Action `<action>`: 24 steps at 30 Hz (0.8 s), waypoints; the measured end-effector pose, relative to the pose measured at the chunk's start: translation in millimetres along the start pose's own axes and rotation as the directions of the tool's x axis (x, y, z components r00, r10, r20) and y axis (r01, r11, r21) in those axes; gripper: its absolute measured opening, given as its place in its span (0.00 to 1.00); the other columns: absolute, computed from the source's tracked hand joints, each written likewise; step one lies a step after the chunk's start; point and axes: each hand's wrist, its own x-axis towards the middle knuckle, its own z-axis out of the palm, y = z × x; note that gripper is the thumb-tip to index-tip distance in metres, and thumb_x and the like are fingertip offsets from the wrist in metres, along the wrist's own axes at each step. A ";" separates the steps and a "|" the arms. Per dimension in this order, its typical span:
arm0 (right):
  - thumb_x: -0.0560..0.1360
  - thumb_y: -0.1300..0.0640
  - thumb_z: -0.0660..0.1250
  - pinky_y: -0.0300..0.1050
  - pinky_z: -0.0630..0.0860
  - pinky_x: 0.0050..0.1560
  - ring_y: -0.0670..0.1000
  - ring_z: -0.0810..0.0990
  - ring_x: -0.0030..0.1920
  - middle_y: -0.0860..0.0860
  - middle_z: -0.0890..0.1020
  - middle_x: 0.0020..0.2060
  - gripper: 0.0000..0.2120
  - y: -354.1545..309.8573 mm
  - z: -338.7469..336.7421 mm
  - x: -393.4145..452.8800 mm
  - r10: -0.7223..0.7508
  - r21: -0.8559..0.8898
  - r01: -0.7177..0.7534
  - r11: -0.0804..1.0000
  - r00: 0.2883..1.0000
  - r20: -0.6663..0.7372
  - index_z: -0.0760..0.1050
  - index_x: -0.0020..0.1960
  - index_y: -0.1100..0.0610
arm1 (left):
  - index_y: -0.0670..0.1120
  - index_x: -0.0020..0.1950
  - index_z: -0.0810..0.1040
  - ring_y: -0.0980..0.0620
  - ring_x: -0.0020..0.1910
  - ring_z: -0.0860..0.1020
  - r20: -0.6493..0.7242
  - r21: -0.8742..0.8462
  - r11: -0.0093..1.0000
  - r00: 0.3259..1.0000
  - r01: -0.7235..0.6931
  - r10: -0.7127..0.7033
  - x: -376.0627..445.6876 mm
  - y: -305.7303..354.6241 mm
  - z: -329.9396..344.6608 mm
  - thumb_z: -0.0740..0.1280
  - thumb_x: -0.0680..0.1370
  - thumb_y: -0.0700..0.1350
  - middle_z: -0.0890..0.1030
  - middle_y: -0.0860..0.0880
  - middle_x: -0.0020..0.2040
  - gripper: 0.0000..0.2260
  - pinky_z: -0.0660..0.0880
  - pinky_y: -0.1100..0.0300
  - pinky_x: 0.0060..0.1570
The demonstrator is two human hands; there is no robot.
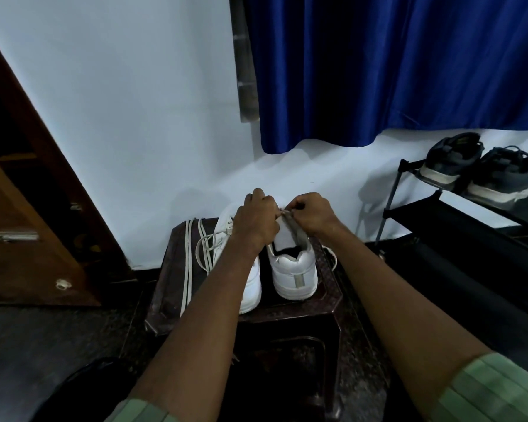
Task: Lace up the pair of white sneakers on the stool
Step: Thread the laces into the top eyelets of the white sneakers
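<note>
Two white sneakers stand heel toward me on a dark brown stool (326,303). The left sneaker (250,281) has a tied lace whose loops hang off its left side; my forearm covers much of it. The right sneaker (293,269) shows its grey tongue. My left hand (258,219) and my right hand (310,213) are both over the front of the right sneaker, fingers curled, pinching a white lace (285,212) between them. The eyelets under my hands are hidden.
A loose white lace (189,263) lies in long lines along the stool's left side. A black shoe rack (457,214) at the right carries dark sandals (476,169). A blue curtain (393,65) hangs behind, and a wooden door (28,208) stands at the left.
</note>
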 end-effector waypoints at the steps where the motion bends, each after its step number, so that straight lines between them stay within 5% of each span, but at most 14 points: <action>1: 0.76 0.60 0.72 0.48 0.80 0.55 0.52 0.84 0.52 0.53 0.88 0.49 0.06 1.5 1.4 1.5 -0.005 -0.002 0.005 1.000 1.000 0.004 0.87 0.50 0.56 | 0.45 0.57 0.80 0.43 0.61 0.72 0.011 -0.059 0.998 1.000 -0.020 0.021 2.5 -2.2 1.1 0.66 0.80 0.39 0.74 0.45 0.61 0.07 0.75 0.46 0.57; 4: 0.76 0.61 0.71 0.42 0.75 0.51 0.51 0.83 0.53 0.52 0.87 0.50 0.07 5.4 3.5 5.2 -0.004 -0.005 0.004 1.000 1.000 0.007 0.87 0.51 0.56 | 0.46 0.50 0.77 0.42 0.58 0.77 0.035 -0.391 0.920 0.999 0.030 -0.018 5.3 -3.5 -3.9 0.62 0.82 0.38 0.80 0.48 0.54 0.06 0.73 0.52 0.56; 6: 0.76 0.62 0.70 0.41 0.74 0.49 0.50 0.82 0.51 0.51 0.87 0.50 0.08 7.0 4.4 6.2 -0.002 -0.011 0.002 1.000 1.000 0.025 0.87 0.51 0.56 | 0.46 0.49 0.76 0.43 0.55 0.79 0.048 -0.460 0.883 0.996 0.095 -0.082 4.5 -1.6 -6.8 0.62 0.84 0.43 0.82 0.48 0.50 0.06 0.72 0.56 0.50; 9: 0.76 0.60 0.71 0.41 0.74 0.48 0.48 0.80 0.49 0.52 0.87 0.49 0.06 9.5 6.4 8.2 -0.005 0.009 0.005 1.000 0.999 0.034 0.86 0.51 0.57 | 0.48 0.51 0.82 0.43 0.52 0.81 -0.034 -0.247 0.963 0.992 0.106 -0.118 1.6 2.0 -6.5 0.66 0.81 0.52 0.85 0.47 0.51 0.09 0.77 0.52 0.53; 12: 0.77 0.58 0.73 0.44 0.78 0.52 0.50 0.83 0.51 0.53 0.87 0.49 0.05 10.5 6.4 8.7 -0.014 0.037 0.013 0.999 0.999 0.031 0.87 0.50 0.57 | 0.49 0.53 0.84 0.42 0.53 0.82 -0.112 0.016 0.997 0.991 0.073 -0.071 -0.3 3.4 -4.6 0.69 0.77 0.51 0.85 0.47 0.51 0.09 0.75 0.52 0.54; 15: 0.77 0.62 0.70 0.44 0.77 0.51 0.50 0.82 0.50 0.52 0.86 0.48 0.06 10.9 5.8 7.5 -0.022 0.048 0.021 0.999 0.999 0.030 0.86 0.50 0.58 | 0.51 0.49 0.86 0.45 0.54 0.81 -0.127 -0.079 0.995 0.989 0.064 -0.074 1.3 2.5 -5.6 0.68 0.78 0.51 0.86 0.51 0.51 0.08 0.73 0.52 0.56; 17: 0.77 0.64 0.68 0.41 0.72 0.48 0.48 0.80 0.50 0.51 0.85 0.48 0.08 10.9 5.0 8.1 -0.027 0.016 0.026 1.000 0.999 0.031 0.86 0.50 0.57 | 0.53 0.42 0.84 0.49 0.52 0.82 -0.093 -0.484 0.869 0.982 0.099 -0.163 2.3 5.1 -14.4 0.65 0.78 0.52 0.86 0.54 0.47 0.10 0.75 0.53 0.55; 18: 0.77 0.63 0.68 0.39 0.70 0.48 0.48 0.79 0.49 0.51 0.85 0.48 0.08 10.9 4.9 8.9 -0.027 -0.008 0.027 1.000 0.999 0.039 0.86 0.50 0.56 | 0.52 0.40 0.83 0.51 0.50 0.82 -0.046 -0.701 0.703 0.975 0.124 -0.218 2.9 7.0 -19.7 0.64 0.79 0.50 0.86 0.54 0.46 0.11 0.75 0.54 0.54; 20: 0.77 0.62 0.69 0.39 0.70 0.48 0.49 0.79 0.50 0.52 0.86 0.50 0.08 10.2 4.8 10.0 -0.024 -0.042 0.026 0.999 0.998 0.056 0.86 0.51 0.55 | 0.47 0.40 0.81 0.50 0.45 0.81 0.024 -0.898 0.409 0.947 0.161 -0.320 3.3 8.2 -28.2 0.63 0.81 0.44 0.85 0.49 0.42 0.12 0.76 0.53 0.55; 21: 0.77 0.63 0.68 0.40 0.71 0.48 0.50 0.80 0.51 0.53 0.86 0.50 0.08 9.8 4.6 10.0 -0.021 -0.038 0.024 0.999 0.998 0.058 0.86 0.51 0.56 | 0.45 0.40 0.79 0.48 0.42 0.81 0.024 -0.909 0.385 0.942 0.160 -0.335 3.4 7.2 -31.0 0.63 0.82 0.44 0.83 0.48 0.38 0.12 0.78 0.50 0.54; 24: 0.77 0.63 0.68 0.43 0.75 0.52 0.52 0.82 0.53 0.54 0.87 0.51 0.09 9.9 4.7 9.1 -0.025 -0.017 0.026 1.000 0.998 0.051 0.86 0.51 0.56 | 0.45 0.43 0.78 0.44 0.44 0.81 -0.096 -0.593 0.779 0.942 0.205 -0.321 2.5 1.2 -29.6 0.66 0.80 0.57 0.80 0.51 0.39 0.15 0.77 0.51 0.47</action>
